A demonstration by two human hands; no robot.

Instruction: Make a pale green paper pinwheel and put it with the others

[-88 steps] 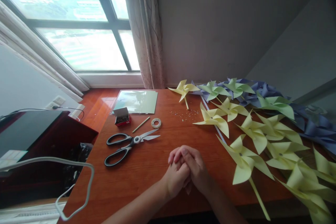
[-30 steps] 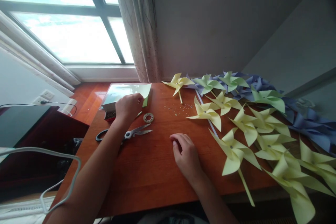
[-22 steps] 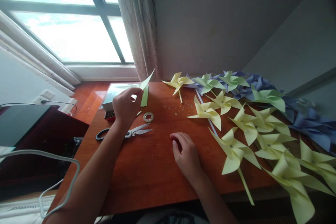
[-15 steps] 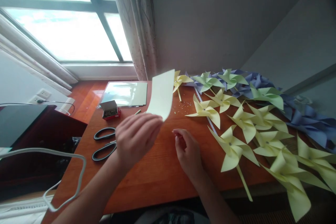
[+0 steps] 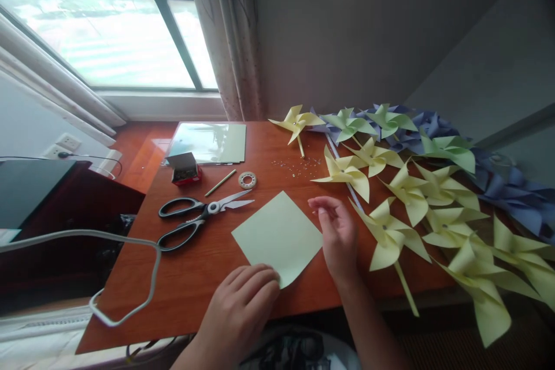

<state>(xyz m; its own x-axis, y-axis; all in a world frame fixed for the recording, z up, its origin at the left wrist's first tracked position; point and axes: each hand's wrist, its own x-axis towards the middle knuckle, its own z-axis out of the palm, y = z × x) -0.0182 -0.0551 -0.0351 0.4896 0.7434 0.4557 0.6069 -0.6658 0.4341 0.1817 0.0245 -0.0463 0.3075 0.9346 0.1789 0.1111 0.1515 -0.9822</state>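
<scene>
On table [image 5: 203,277]: paper square [image 5: 277,237] flat, left hand [image 5: 243,300] fingers pressing near corner; right hand [image 5: 338,234] fingers loosely curled at right edge.

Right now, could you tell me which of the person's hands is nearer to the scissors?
Left. The left hand rests at the near corner of the green paper square, just below the scissors; the right hand sits beyond the paper's far side.

Head camera looks steeply down, fairly near, perhaps tilted, over the table [image 5: 217,277].
</scene>
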